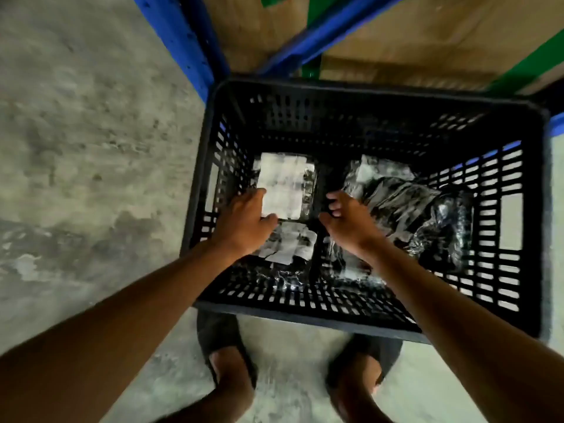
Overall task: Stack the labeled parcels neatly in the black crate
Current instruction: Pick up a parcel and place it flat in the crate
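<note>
The black crate (210,166) stands on the concrete floor in front of my feet, with several black plastic-wrapped parcels inside. A parcel with a large white label (285,181) lies at the far left of the crate floor. My left hand (244,222) grips its near left edge, thumb on the label. A second labelled parcel (290,247) lies just below it, partly under my left wrist. A bigger crinkled parcel (418,212) fills the right side. My right hand (348,222) hovers between the parcels with its fingers curled. The blur hides whether it holds anything.
A blue metal rack post (180,41) and beam rise behind the crate, with cardboard boxes (427,35) and green strips on the shelf. Bare concrete floor (91,148) spreads to the left. My feet in dark sandals (227,352) stand just below the crate's near rim.
</note>
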`<state>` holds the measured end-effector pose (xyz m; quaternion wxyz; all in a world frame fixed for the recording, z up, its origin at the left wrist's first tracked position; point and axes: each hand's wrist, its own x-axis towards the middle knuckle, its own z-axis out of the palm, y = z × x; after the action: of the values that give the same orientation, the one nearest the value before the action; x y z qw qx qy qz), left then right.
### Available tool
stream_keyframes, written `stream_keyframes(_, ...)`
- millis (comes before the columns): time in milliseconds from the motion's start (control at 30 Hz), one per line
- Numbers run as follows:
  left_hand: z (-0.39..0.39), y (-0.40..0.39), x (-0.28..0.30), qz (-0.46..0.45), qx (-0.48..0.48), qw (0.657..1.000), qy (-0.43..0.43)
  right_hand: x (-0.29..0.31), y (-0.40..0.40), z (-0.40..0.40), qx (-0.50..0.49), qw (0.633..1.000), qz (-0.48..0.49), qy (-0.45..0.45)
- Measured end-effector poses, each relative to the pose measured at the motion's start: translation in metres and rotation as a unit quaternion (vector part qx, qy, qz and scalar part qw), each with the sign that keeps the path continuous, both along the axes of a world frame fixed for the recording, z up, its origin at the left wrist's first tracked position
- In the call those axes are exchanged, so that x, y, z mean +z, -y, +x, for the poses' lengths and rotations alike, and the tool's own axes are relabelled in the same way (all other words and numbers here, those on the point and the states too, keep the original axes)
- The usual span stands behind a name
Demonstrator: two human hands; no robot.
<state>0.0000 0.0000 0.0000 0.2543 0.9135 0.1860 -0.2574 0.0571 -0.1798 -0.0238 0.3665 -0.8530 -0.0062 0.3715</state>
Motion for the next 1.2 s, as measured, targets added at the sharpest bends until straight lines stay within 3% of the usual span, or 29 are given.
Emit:
stream_keyframes(100,0.022,0.009,-0.049,0.052,-0.005,0.998,-0.027,-0.051,-0.017,0.027,-0.006,1.000,-0.017,0.010)
stream_keyframes(167,0.039,0.014,-0.067,0.093,-0.013,0.991,-0.098,-0.079,-0.028,0.040,-0.033,0.998,-0.048,-0.006)
stream_keyframes(233,0.051,0.019,-0.080,0.101,-0.009,0.983,-0.152,-0.103,-0.035,0.044,-0.046,0.997,-0.050,-0.038)
stream_keyframes(333,0.067,0.025,-0.092,0.079,0.012,0.984,-0.161,-0.119,-0.049,0.048,-0.071,0.994,-0.028,-0.084)
stream_keyframes(500,0.081,0.019,-0.087,0.040,0.023,0.993,-0.106,-0.120,-0.064,0.047,-0.137,0.985,-0.001,-0.104)
stream_keyframes(567,0.079,0.008,-0.081,-0.029,0.094,0.993,-0.068,-0.110,-0.067,0.053,-0.157,0.985,0.031,-0.068)
stream_keyframes(633,0.077,-0.002,-0.074,-0.159,0.203,0.965,-0.042,-0.093,-0.074,0.062,-0.154,0.984,0.082,-0.037)
stream_keyframes(700,0.070,-0.007,-0.058,-0.276,0.300,0.913,-0.038,-0.067,-0.082,0.063,-0.136,0.980,0.140,-0.029)
stream_keyframes(733,0.067,-0.007,-0.053,-0.304,0.325,0.895,-0.035,-0.056,-0.083,0.062,-0.127,0.978,0.164,-0.032)
stream_keyframes(867,0.058,-0.009,-0.056,-0.320,0.359,0.877,0.009,-0.039,-0.072,0.062,-0.081,0.971,0.208,-0.088)
stream_keyframes(967,0.061,-0.008,-0.058,-0.304,0.356,0.882,0.057,-0.030,-0.054,0.069,-0.029,0.981,0.172,-0.090)
stream_keyframes(1033,0.058,-0.008,-0.057,-0.288,0.354,0.885,0.088,-0.022,-0.039,0.070,0.012,0.994,0.090,-0.060)
stream_keyframes(1133,0.054,-0.013,-0.057,-0.338,0.347,0.864,0.137,-0.028,-0.008,0.071,0.019,0.998,-0.050,-0.019)
stream_keyframes(1200,0.057,-0.018,-0.058,-0.368,0.361,0.841,0.162,-0.041,0.006,0.070,-0.013,0.998,-0.027,-0.048)
